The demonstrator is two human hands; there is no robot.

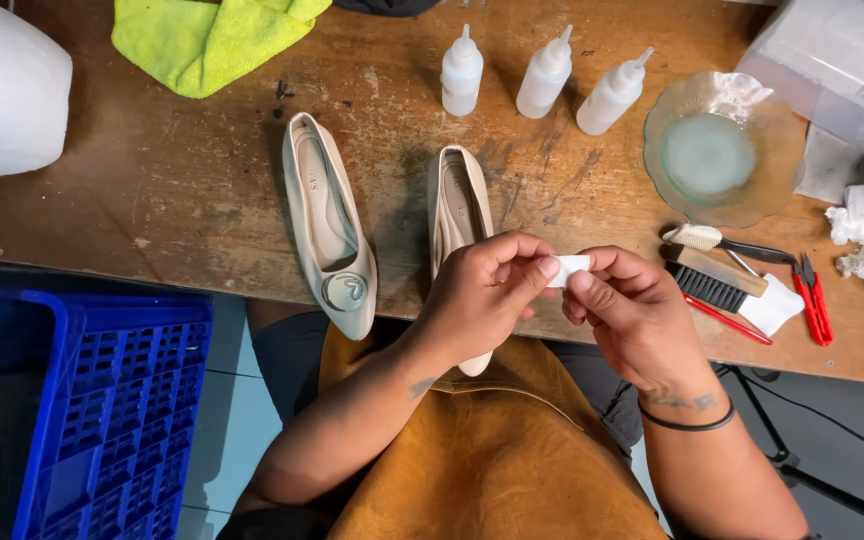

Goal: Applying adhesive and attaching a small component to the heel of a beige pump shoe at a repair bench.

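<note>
My left hand (pixel 482 295) and my right hand (pixel 627 310) meet over the front edge of the wooden table (pixel 182 200), both pinching a small white wad (pixel 570 267) between fingertips. Two beige pointed shoes lie toes toward me: the left shoe (pixel 327 225) has a round clear ornament on its toe, and the right shoe (pixel 457 205) is partly hidden under my left hand.
Three white squeeze bottles (pixel 542 75) stand at the back. A glass dish (pixel 717 150) sits right, with brushes (pixel 717 275) and red snips (pixel 812 300) near it. A yellow-green cloth (pixel 212 35) lies far left. A blue crate (pixel 112 410) stands on the floor.
</note>
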